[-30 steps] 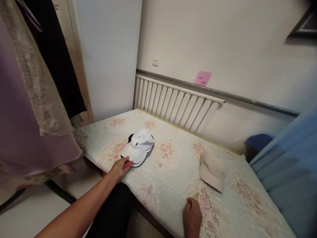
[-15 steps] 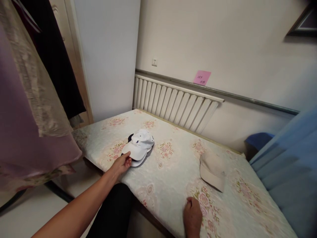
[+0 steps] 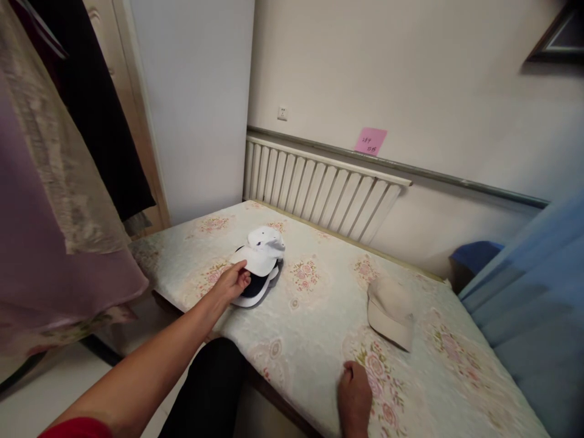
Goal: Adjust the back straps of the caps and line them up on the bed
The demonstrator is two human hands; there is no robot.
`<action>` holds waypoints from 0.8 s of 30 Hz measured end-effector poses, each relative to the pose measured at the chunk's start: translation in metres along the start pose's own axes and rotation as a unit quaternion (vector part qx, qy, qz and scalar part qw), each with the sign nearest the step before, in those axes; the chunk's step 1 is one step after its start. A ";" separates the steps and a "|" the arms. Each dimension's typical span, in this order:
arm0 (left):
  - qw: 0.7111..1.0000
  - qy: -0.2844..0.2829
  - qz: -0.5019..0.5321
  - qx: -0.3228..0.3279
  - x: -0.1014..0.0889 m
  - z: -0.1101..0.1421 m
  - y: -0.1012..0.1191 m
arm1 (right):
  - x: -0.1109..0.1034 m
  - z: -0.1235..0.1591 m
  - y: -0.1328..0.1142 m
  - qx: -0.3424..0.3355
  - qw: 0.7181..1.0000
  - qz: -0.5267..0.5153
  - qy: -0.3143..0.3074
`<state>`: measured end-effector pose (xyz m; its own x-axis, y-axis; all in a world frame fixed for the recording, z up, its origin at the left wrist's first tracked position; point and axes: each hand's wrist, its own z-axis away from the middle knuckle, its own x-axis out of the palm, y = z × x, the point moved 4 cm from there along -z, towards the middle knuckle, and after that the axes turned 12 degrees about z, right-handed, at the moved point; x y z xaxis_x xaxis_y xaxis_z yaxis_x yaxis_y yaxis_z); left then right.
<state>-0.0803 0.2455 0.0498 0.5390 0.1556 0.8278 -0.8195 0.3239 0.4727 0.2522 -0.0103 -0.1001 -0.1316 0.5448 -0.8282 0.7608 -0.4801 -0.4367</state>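
Observation:
My left hand [image 3: 233, 281] pinches the brim of a white baseball cap [image 3: 263, 250], whose front edge is tilted up off the stack. Beneath it show a black cap [image 3: 256, 285] and another cap with a white brim [image 3: 252, 300]. These lie on a bed with a pale floral cover [image 3: 314, 322]. Down at the near edge, my right hand [image 3: 354, 395] rests on the cover as a loose fist, with no object showing in it. A beige baseball cap [image 3: 391, 310] lies by itself beyond the right hand, brim toward me.
A white radiator [image 3: 319, 188] runs along the wall behind the bed, with a pink note [image 3: 370, 141] above it. Clothes [image 3: 59, 201] hang at the left beside a tall white cabinet side [image 3: 201, 109]. A blue curtain [image 3: 511, 304] hangs at the right.
The white cap's brim has risen off the stack in my left hand, moving slightly up and away, and uncovering the black cap under it. My right hand has stayed put.

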 end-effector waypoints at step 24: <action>0.981 -0.110 0.010 -0.162 0.019 0.056 -0.141 | -0.010 0.000 -0.009 0.003 0.999 -0.018 0.034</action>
<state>0.0346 0.1511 0.0160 0.4398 -0.0282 0.8977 -0.7048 0.6086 0.3644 0.2465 -0.0116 -0.0878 -0.1154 0.6077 -0.7857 0.7529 -0.4625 -0.4683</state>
